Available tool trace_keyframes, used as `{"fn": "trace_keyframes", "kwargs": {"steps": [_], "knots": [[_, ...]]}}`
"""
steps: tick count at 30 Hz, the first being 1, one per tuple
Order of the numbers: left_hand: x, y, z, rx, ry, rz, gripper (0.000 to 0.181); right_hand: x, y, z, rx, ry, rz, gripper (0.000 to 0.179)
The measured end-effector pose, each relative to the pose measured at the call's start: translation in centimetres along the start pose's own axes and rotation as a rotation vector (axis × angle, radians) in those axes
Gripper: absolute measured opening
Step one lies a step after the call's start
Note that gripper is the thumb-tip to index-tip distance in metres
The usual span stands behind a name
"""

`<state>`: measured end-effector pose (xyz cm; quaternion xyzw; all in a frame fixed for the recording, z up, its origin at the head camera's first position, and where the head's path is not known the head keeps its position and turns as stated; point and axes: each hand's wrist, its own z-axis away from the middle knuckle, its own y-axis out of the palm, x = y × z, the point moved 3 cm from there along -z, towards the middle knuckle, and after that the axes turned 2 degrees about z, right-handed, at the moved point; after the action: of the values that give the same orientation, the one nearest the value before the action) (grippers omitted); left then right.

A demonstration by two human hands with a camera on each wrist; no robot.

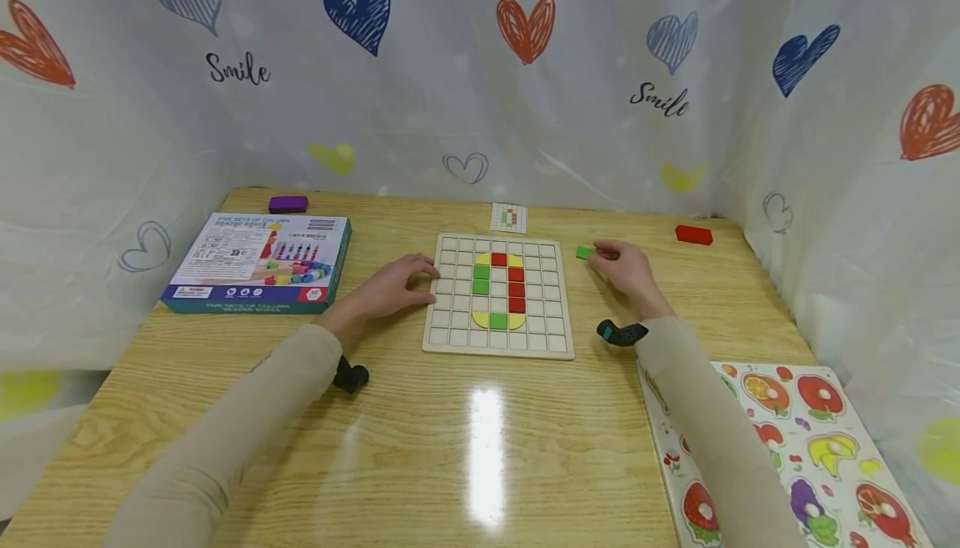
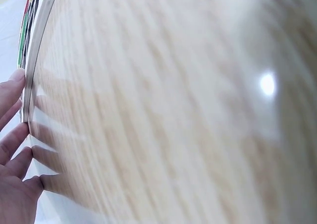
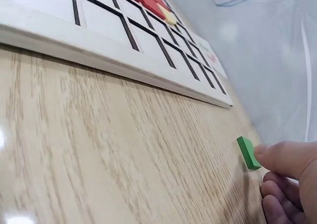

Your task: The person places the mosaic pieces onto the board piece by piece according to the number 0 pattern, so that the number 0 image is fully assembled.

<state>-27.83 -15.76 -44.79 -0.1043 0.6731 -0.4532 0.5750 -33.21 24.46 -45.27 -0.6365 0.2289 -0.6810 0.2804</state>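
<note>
A white gridded board [image 1: 457,337] lies flat on the table, with red, green and yellow tiles set in a rounded ring on its middle squares. My left hand [image 1: 395,287] rests at the board's left edge, thumb and fingertips touching the rim; the left wrist view shows these fingers [image 2: 14,142] loosely spread along the edge. Right of the board, my right hand [image 1: 624,271] pinches a small green block [image 1: 584,253] by its near end. In the right wrist view the thumb presses the green block [image 3: 248,153]; the fingertips behind it are partly hidden.
Behind the board lies a small pattern card [image 1: 509,218]. A boxed toy set [image 1: 258,264] is at left, with a purple block [image 1: 288,204] beyond it. A red block [image 1: 693,235] sits far right. Under my right forearm is a fruit puzzle board [image 1: 806,431].
</note>
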Motion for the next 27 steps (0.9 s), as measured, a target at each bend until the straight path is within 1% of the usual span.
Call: {"fn": "trace_keyframes", "kwargs": {"steps": [5,15,19,27], "knots": [[-0.14,0.04,0.04,0.000,-0.006,0.002,0.041,0.33,0.27,-0.39,0.003,-0.002,0.016,0.048],[0.00,0.10,-0.05,-0.002,-0.011,-0.008,0.041,0.42,0.65,-0.42,-0.022,-0.094,0.118,0.039],[0.03,0.02,0.01,-0.003,-0.008,-0.008,0.041,0.48,0.66,-0.31,-0.029,-0.105,0.120,0.036],[-0.06,0.01,0.06,0.001,-0.012,-0.007,0.041,0.46,0.69,-0.29,-0.019,-0.086,0.098,0.037]]}}
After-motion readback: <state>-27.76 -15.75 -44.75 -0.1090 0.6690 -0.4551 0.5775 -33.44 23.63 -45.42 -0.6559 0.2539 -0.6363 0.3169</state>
